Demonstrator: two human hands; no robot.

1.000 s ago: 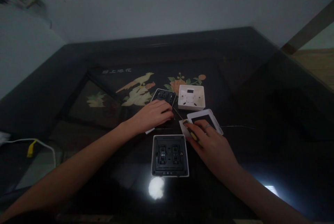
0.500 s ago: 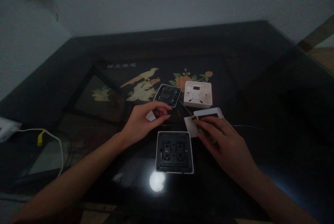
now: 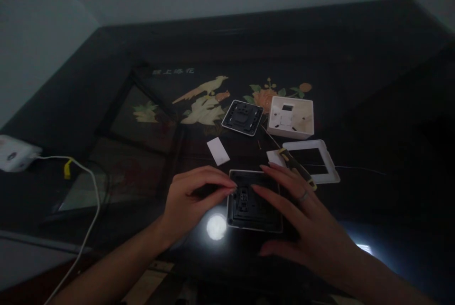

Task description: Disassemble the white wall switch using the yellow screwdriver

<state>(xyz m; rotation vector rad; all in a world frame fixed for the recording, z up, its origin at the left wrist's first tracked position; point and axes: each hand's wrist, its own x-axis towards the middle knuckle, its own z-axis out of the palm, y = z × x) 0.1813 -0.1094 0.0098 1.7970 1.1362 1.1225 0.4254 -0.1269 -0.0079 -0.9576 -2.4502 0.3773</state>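
Observation:
A black switch base with a white rim (image 3: 254, 217) lies face up near the front of the table. At its left side my left hand (image 3: 197, 196) is closed, thumb and forefinger pinched together; anything between the tips is too small to make out. My right hand (image 3: 296, 205) spreads open over the right part of the base, its fingers apart and covering some of it. Behind that hand lies a screwdriver (image 3: 298, 167) with a dark and yellow handle. A white frame (image 3: 330, 165) is beside the screwdriver, and a small screw (image 3: 259, 144) rests farther back.
Beyond the hands are a second black-backed plate (image 3: 242, 118) and a deep white wall box (image 3: 291, 120). A white rectangular piece (image 3: 218, 151) lies left of centre. A white cable (image 3: 94, 186) runs from a white device (image 3: 17, 153) at the left.
Both hands have come toward me to the switch base. My right hand has left the screwdriver and frame area. The white rectangle near my left hand is now uncovered. The view has shifted.

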